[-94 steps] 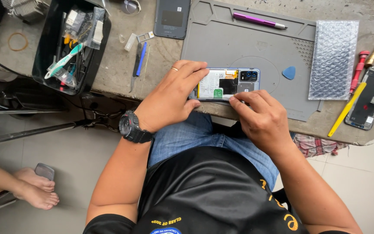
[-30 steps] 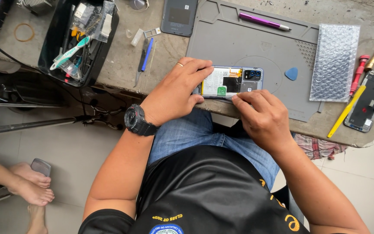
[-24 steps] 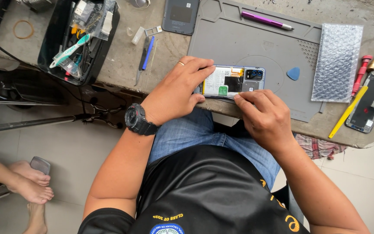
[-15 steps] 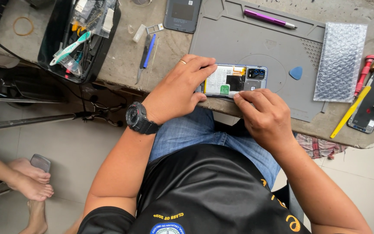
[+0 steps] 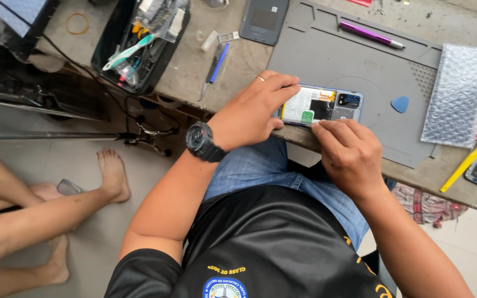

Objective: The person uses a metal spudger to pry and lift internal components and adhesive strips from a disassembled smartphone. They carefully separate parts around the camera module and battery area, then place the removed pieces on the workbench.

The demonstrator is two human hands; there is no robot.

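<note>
The opened phone (image 5: 322, 106), back cover off and its insides showing, lies on the grey mat (image 5: 360, 72) at the near edge of the tabletop (image 5: 194, 72). The left hand (image 5: 252, 113) clamps its left end, fingers curled over the frame. The right hand (image 5: 351, 154) presses fingertips on its lower edge; whether it pinches anything, I cannot tell. A slip could shove the phone off the edge, or a fingertip could damage exposed parts. A blue pick (image 5: 399, 104) lies near.

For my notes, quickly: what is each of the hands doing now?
Left hand: closed on the opened phone, holding its left end.
Right hand: fingertips pressing the phone's near edge; grip cannot be told.
</note>
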